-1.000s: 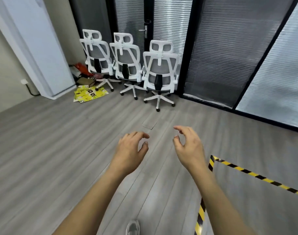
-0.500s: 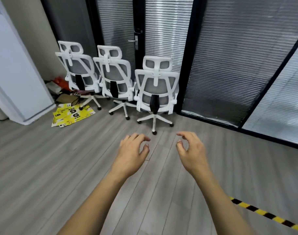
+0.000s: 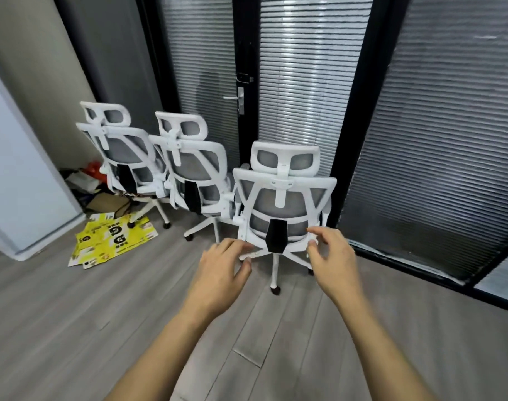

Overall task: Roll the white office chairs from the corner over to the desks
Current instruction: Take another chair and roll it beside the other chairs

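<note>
Three white office chairs with grey mesh backs stand in a row in the corner, their backs toward me. The nearest chair [image 3: 284, 198] is on the right, the middle chair [image 3: 195, 166] beside it and the far chair [image 3: 122, 151] at the left. My left hand [image 3: 221, 267] and my right hand [image 3: 332, 256] are stretched out side by side in front of the nearest chair's lower back. Both hands have loosely curled fingers and hold nothing. I cannot tell whether the fingertips touch the chair frame.
A black-framed glass door [image 3: 241, 96] and blinds stand behind the chairs. Yellow flattened cartons [image 3: 114, 241] and a pile of bags and boxes [image 3: 99, 192] lie on the floor at the left, next to a tall white cabinet [image 3: 18, 183]. Grey wood flooring [image 3: 73, 328] stretches toward me.
The chairs have come much closer and now fill the middle of the view. My hands, held out as before, have reached the nearest chair's back. The striped floor tape has left the view.
</note>
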A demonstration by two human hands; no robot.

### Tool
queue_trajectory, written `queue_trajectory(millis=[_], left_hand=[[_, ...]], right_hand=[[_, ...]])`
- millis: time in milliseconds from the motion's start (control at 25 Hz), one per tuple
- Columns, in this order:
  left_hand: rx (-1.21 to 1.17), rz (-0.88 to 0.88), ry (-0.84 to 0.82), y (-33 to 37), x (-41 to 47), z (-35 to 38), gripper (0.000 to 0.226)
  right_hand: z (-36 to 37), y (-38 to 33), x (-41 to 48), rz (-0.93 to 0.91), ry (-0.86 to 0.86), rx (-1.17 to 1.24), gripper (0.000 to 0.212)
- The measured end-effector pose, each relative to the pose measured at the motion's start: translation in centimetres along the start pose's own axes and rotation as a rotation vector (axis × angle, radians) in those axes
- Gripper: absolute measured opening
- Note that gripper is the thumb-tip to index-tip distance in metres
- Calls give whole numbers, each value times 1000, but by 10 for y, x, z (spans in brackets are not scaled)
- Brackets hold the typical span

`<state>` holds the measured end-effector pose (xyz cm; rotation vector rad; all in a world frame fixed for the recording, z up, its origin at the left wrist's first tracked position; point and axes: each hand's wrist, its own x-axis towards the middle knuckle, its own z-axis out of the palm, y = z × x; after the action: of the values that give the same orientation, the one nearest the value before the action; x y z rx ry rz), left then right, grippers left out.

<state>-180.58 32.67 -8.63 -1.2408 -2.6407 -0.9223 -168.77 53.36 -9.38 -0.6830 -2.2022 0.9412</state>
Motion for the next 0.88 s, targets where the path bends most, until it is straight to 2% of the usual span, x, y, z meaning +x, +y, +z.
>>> queue_trajectory(millis=[160,320,480,680,760,880], left_hand=[[-37,4,-14,-55,119,31,29],[-74,22,-47,-109,248,72,24],[-56,37,-147,-143,359,111,33],[36,17,-273,-179,451,164,46],[90,-31,-220,-200,479,183,50],[172,-34,-179,-239,502,211,52]], right_hand=[[48,33,109,-3,12,-38,24],[96,76,220,74,56,-103,24],[127,115,313,118,115,-161,25],[155,175,395,218,102,-263,29],[173,208,424,284,64,-391,41],[203,252,443,398,-22,-555,69]])
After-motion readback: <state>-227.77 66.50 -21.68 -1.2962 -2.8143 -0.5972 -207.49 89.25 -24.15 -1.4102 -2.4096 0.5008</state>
